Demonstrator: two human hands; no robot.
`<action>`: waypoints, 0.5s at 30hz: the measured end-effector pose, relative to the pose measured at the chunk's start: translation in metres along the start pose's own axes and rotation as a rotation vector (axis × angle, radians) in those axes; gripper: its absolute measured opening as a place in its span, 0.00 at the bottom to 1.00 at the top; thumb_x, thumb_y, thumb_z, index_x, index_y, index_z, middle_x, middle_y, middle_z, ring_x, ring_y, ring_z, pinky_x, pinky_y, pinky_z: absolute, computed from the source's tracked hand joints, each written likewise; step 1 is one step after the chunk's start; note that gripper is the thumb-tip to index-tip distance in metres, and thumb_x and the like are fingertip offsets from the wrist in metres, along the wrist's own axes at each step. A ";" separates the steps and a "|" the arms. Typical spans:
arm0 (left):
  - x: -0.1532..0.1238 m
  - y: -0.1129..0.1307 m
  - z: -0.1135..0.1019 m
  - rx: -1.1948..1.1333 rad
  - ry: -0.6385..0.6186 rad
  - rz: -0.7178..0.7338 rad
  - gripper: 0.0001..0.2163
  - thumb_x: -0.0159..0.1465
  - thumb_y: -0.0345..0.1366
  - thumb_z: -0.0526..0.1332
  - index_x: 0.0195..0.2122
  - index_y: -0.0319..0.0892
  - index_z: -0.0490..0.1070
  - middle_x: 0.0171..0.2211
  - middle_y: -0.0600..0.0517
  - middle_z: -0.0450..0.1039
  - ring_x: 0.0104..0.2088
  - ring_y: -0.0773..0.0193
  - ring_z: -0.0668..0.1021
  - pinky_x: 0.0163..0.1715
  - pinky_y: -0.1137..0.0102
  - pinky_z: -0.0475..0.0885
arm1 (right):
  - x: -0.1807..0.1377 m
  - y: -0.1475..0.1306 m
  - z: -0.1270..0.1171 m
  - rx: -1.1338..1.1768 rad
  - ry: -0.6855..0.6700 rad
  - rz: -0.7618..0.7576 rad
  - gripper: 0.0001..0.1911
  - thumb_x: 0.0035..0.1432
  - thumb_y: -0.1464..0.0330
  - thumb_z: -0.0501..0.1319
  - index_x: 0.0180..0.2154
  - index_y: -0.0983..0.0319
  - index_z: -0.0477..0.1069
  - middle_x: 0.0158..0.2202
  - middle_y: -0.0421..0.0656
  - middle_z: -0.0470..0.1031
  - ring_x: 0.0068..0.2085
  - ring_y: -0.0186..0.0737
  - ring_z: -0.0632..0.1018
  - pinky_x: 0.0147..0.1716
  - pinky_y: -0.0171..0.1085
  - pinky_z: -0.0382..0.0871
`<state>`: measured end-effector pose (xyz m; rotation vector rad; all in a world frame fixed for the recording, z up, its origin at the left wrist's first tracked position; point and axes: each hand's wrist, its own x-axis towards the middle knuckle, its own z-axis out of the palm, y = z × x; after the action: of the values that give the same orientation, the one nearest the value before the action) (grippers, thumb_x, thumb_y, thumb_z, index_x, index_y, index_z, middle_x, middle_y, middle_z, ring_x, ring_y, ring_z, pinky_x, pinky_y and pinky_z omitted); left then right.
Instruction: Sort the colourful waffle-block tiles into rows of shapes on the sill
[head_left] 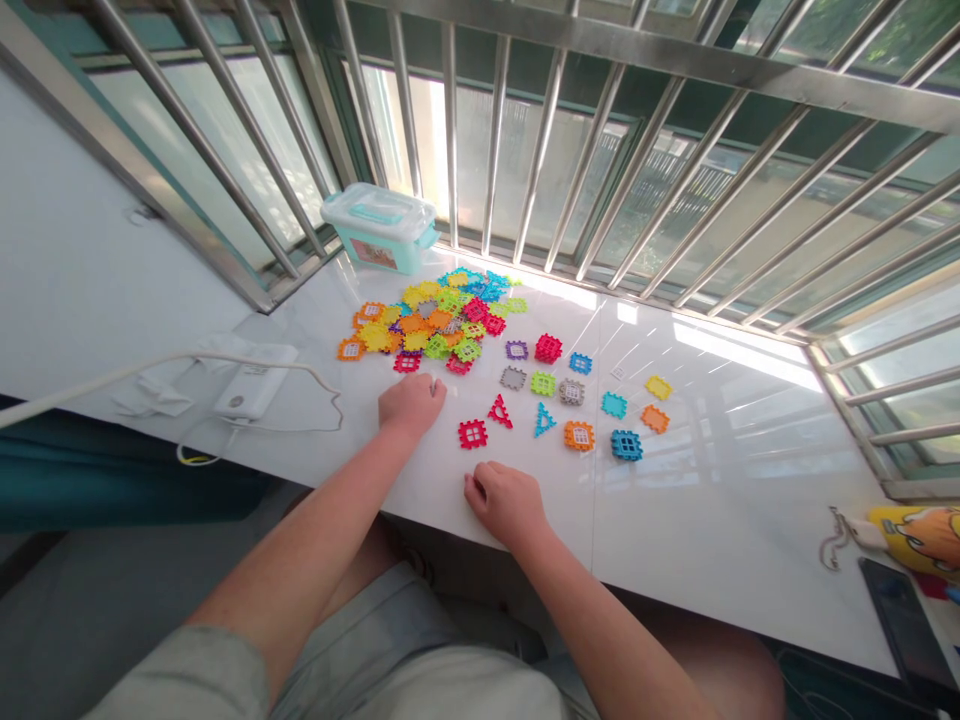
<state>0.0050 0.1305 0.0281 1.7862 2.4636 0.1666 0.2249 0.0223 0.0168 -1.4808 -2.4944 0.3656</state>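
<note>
My left hand (411,402) rests closed on the white tabletop, just in front of a heap of colourful plastic interlocking tiles (412,325); no tile shows in it. Near the table's front edge my right hand (507,500) lies curled into a loose fist, with nothing visible inside. Between and beyond the hands is a red square tile (472,434). A red triangle piece (500,411) and a blue triangle piece (544,421) lie further right. Small stacks sit among the loose squares: red (548,348), grey (571,391), orange (579,436) and dark blue (627,445).
A teal lidded box (382,228) stands at the back left by metal window bars (491,150). On the left are a white power strip (255,383) and its cable. A phone (904,610) and a yellow pouch (919,535) lie at the right edge.
</note>
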 end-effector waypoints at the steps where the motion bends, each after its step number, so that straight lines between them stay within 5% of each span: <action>1: 0.000 0.000 0.000 0.003 0.005 0.000 0.21 0.72 0.47 0.46 0.42 0.46 0.79 0.42 0.42 0.80 0.40 0.49 0.80 0.37 0.62 0.70 | 0.000 0.000 0.000 0.000 0.001 -0.001 0.16 0.72 0.60 0.54 0.31 0.59 0.67 0.30 0.37 0.74 0.29 0.32 0.69 0.29 0.39 0.44; 15: 0.000 0.001 0.000 0.006 -0.015 0.000 0.22 0.72 0.47 0.46 0.44 0.46 0.79 0.44 0.41 0.80 0.42 0.49 0.81 0.38 0.62 0.70 | 0.000 -0.001 -0.004 0.001 -0.016 0.003 0.16 0.73 0.60 0.54 0.31 0.59 0.68 0.31 0.38 0.74 0.29 0.32 0.70 0.29 0.40 0.43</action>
<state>0.0064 0.1308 0.0287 1.7828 2.4567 0.1458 0.2256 0.0224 0.0203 -1.4879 -2.5043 0.3803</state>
